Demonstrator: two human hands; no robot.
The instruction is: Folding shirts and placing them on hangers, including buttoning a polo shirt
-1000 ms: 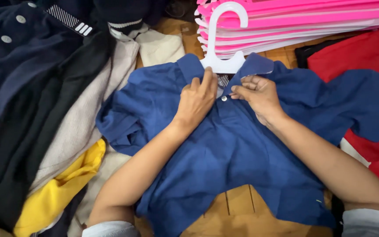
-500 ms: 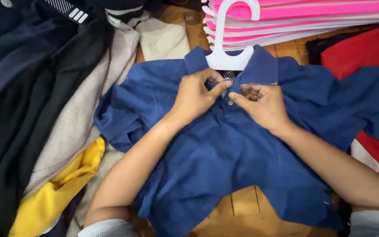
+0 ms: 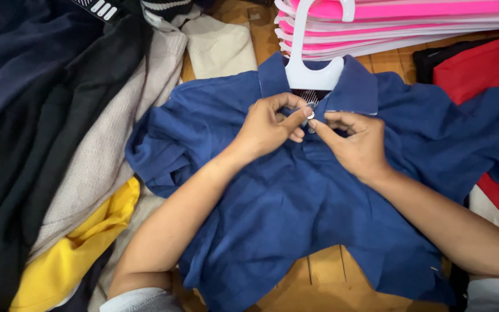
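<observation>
A blue polo shirt (image 3: 295, 208) lies spread flat, front up, across the middle of the frame on a wooden desk (image 3: 324, 274), whose planks show at the lower centre under the shirt's hem. A white plastic hanger (image 3: 310, 63) sits inside the collar, its hook reaching toward the top centre of the frame. Both hands meet just below the collar at the shirt's placket. The left hand (image 3: 267, 124), coming in from the lower left, has its fingers (image 3: 295, 118) curled and pinched on the placket edge, with a small pale button (image 3: 311, 115) showing at the fingertips. The right hand (image 3: 353, 144), coming in from the lower right, has its fingers (image 3: 327, 130) bent close together and pressed onto the opposite edge of the placket, thumb and forefinger gripping the cloth right beside the button. The two hands nearly touch at the fingertips. At the upper right of the frame a stack of pink and white hangers (image 3: 411, 26) lies just beyond the collar. A red garment (image 3: 486, 69) lies at the right edge, partly under the shirt's sleeve. To the left lie a beige knitted garment (image 3: 111, 138), a black garment (image 3: 36, 150) and a dark navy garment (image 3: 18, 52) at the upper left, with a yellow garment (image 3: 76, 254) at the lower left.
</observation>
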